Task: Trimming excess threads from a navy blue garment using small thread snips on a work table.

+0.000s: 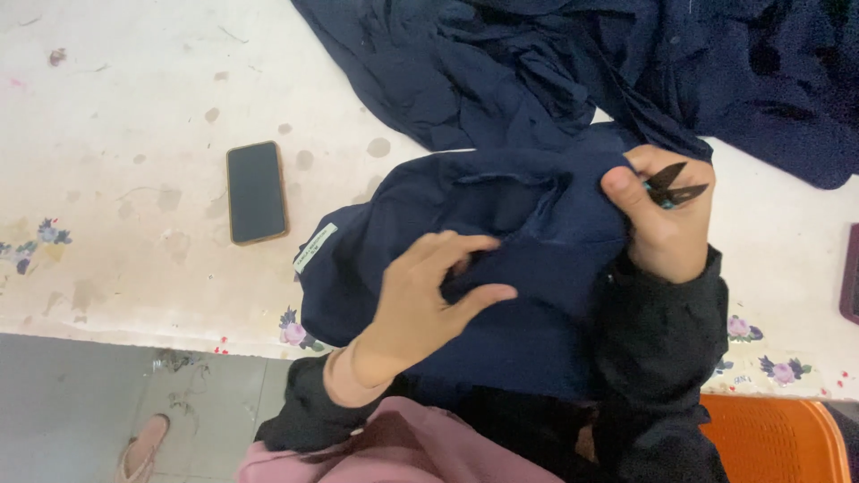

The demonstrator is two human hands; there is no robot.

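A navy blue garment (501,224) lies bunched over the near edge of a white, stained table (134,98), with a small pale label (315,247) at its left fold. My left hand (429,291) pinches a fold of the garment between thumb and fingers. My right hand (667,219) grips the cloth's right side and also holds small black thread snips (676,186), blades apart and pointing right. Both wrists wear black sleeves.
A dark phone (256,191) in a brown case lies face up on the table to the left. More navy cloth (716,72) is piled at the back right. An orange plastic seat (769,438) and a sandalled foot (141,447) show on the grey floor below.
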